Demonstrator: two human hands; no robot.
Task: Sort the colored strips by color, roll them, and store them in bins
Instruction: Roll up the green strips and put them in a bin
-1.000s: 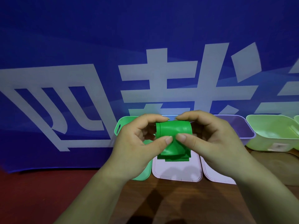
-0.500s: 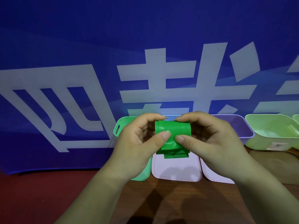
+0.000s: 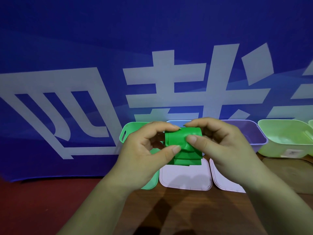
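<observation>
Two hands held a half-rolled green strip (image 3: 179, 138), left hand (image 3: 144, 150) pinched it from 9 o'clock, right hand (image 3: 219, 146) from 3 o'clock, loose tail hung at 6 o'clock, bins (image 3: 254, 133) behind at 12 o'clock.

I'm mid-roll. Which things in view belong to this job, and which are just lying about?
In the job:
- green strip, pinched by left hand and right hand
- green bin
- purple bin
- pale green bin

Lying about:
- pale lids
- banner
</observation>
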